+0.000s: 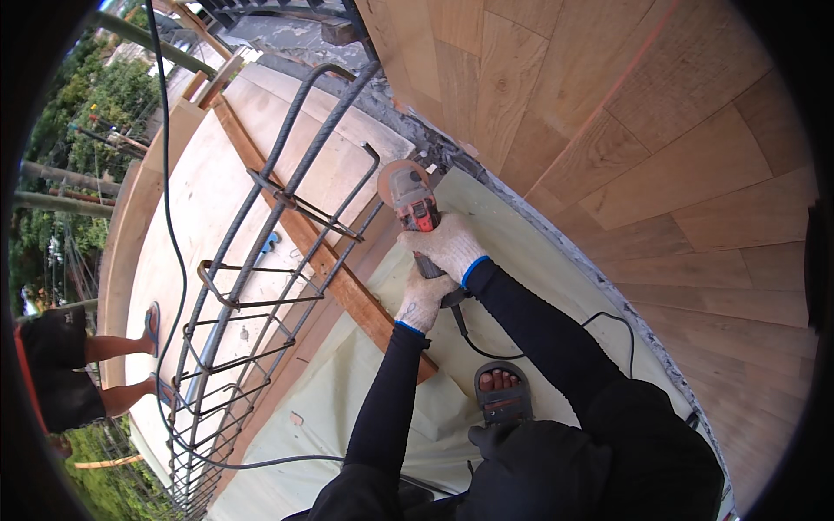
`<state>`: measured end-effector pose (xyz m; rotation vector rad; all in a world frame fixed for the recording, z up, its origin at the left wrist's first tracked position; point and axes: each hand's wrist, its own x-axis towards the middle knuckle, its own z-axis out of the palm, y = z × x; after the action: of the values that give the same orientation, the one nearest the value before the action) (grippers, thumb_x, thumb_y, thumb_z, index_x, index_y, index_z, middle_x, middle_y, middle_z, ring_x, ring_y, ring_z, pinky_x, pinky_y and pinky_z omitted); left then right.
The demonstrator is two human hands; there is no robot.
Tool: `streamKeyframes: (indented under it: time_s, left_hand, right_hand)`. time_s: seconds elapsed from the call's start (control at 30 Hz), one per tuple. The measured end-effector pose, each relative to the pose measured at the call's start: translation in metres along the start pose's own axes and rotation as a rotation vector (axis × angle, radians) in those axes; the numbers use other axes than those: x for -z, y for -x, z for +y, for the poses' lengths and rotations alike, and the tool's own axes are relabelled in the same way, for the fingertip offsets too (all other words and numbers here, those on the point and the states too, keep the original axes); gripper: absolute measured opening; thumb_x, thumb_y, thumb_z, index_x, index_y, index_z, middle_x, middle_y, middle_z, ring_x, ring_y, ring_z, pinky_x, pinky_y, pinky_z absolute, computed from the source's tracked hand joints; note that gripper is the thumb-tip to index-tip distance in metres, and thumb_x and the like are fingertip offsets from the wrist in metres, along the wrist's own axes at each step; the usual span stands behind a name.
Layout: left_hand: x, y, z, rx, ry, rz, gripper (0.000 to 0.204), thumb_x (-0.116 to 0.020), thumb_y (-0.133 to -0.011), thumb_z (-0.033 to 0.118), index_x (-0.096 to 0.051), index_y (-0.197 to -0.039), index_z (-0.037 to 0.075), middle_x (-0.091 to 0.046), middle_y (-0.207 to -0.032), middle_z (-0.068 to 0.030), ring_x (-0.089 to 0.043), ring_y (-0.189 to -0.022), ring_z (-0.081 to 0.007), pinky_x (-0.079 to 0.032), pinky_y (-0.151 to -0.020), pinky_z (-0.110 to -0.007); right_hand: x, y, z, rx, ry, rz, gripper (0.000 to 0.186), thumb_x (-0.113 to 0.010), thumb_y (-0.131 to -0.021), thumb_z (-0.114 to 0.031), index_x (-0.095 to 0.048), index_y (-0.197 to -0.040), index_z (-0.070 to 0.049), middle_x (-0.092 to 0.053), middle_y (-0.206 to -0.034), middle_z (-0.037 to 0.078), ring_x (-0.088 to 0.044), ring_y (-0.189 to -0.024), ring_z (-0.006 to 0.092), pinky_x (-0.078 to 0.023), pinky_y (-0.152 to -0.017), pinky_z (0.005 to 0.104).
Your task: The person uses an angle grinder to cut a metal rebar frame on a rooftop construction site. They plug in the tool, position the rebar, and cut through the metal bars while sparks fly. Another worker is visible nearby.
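Observation:
Both my hands, in pale knit gloves with blue cuffs, are closed on a red and grey angle grinder [420, 208]. My right hand [450, 247] wraps its body just behind the head. Lower down, my left hand [422, 297] grips the rear handle. A brown disc [391, 178] shows at the tool's front, close to the rough concrete edge beside the tiled surface. Whether the disc touches anything, I cannot tell. A black power cord [473, 346] runs from the grinder's back end past my right forearm.
On the left stands a long rebar cage [234, 304], its bent bar ends near the grinder. A wooden plank [347, 291] crosses beneath it. Wood-look tiles [695, 156] cover the right side. A pale sheet [347, 391] lies underfoot. Another person's legs [117, 349] stand at far left.

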<state>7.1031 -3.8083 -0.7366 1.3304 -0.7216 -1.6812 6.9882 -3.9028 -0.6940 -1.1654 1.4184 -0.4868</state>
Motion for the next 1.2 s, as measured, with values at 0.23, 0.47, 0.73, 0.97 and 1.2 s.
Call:
streamKeyframes:
  time_s: [0.23,0.47,0.73,0.97,1.2]
  left_hand:
    - [0.0,-0.002,0.007,-0.001,-0.013,-0.008,0.07,-0.09,-0.084,0.017,-0.061,-0.145,0.001,-0.075,-0.127,-0.0066,-0.074,-0.112,-0.0195,-0.062,-0.098,-0.038]
    - [0.0,-0.004,0.015,0.016,0.002,-0.024,0.069,-0.09,-0.085,0.017,-0.061,-0.146,0.001,-0.075,-0.129,-0.0074,-0.075,-0.114,-0.0201,-0.062,-0.099,-0.038]
    - [0.004,-0.006,0.012,0.033,0.017,-0.027,0.066,-0.09,-0.086,0.016,-0.062,-0.144,0.0,-0.077,-0.128,-0.0081,-0.077,-0.112,-0.0214,-0.063,-0.099,-0.038]
    - [-0.005,-0.001,0.012,-0.045,-0.032,0.015,0.052,-0.083,-0.093,0.015,-0.064,-0.138,-0.002,-0.077,-0.122,-0.0102,-0.079,-0.104,-0.0224,-0.066,-0.092,-0.039]
    - [-0.006,-0.001,0.007,-0.032,-0.079,0.021,0.052,-0.084,-0.093,0.017,-0.065,-0.137,-0.002,-0.078,-0.12,-0.0104,-0.079,-0.101,-0.0225,-0.066,-0.089,-0.038]
  right_hand:
    - [0.003,0.005,-0.009,0.042,-0.011,0.017,0.056,-0.085,-0.082,-0.048,-0.081,-0.105,0.004,-0.082,-0.095,0.023,-0.082,-0.089,0.0354,-0.064,-0.083,0.0458]
    - [0.001,-0.006,-0.009,0.039,0.087,0.029,0.061,-0.085,-0.08,-0.053,-0.082,-0.102,0.004,-0.082,-0.094,0.024,-0.082,-0.088,0.0372,-0.064,-0.082,0.0464]
    - [0.0,-0.005,-0.011,0.044,0.102,0.037,0.062,-0.085,-0.08,-0.054,-0.082,-0.101,0.004,-0.082,-0.093,0.025,-0.082,-0.088,0.0366,-0.064,-0.082,0.046]
    - [0.003,0.002,-0.013,0.049,0.069,0.034,0.06,-0.084,-0.08,-0.053,-0.083,-0.101,0.003,-0.082,-0.093,0.023,-0.082,-0.087,0.0359,-0.063,-0.082,0.0453]
    - [0.005,0.002,-0.007,0.07,0.045,0.037,0.06,-0.085,-0.079,-0.052,-0.083,-0.102,0.003,-0.082,-0.092,0.023,-0.082,-0.087,0.0363,-0.063,-0.082,0.0461]
